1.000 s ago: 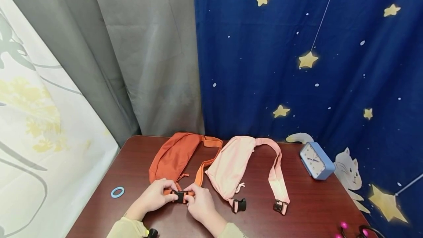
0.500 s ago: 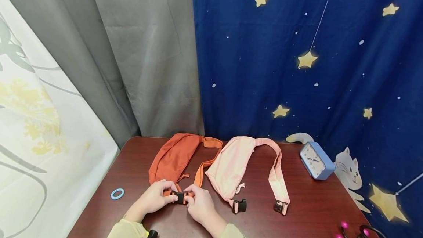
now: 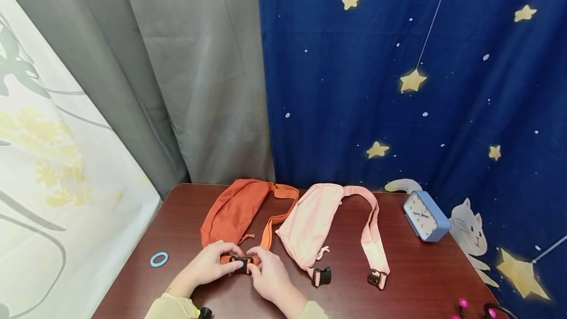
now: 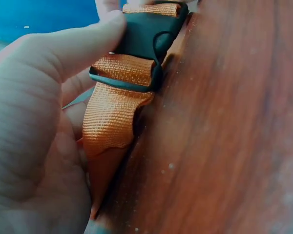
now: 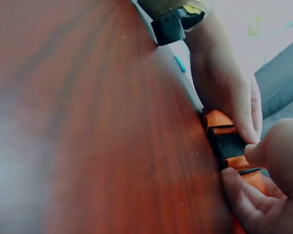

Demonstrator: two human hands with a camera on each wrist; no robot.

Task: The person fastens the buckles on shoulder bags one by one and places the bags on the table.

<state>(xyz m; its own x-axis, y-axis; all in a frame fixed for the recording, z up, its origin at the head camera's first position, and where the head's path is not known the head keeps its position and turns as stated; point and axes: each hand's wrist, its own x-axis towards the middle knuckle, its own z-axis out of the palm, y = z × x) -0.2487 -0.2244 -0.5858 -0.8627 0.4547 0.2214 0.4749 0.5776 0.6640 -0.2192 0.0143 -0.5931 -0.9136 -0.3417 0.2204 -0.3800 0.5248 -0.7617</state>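
Note:
An orange-red waist bag (image 3: 232,210) lies at the back left of the table, its orange strap (image 3: 267,233) looping round on the right. Its black side-release buckle (image 3: 241,265) is joined, with webbing at both ends. My left hand (image 3: 211,263) pinches the buckle from the left, thumb on its black face in the left wrist view (image 4: 141,36). From the other side my right hand (image 3: 271,273) grips the buckle's right end and the webbing, thumb and fingers curled in the right wrist view. Fingertips hide parts of the buckle.
Right of the orange bag lies a pink waist bag (image 3: 312,223) with its black buckle halves (image 3: 322,276) apart. A blue alarm clock (image 3: 426,216) stands at the back right, and a light-blue ring (image 3: 159,259) lies at left. Pink-balled black objects (image 3: 463,303) sit at front right.
Both hands stay on the orange bag's buckle with hardly any movement. The whole view shifts very slightly; the bags, ring and clock keep their places.

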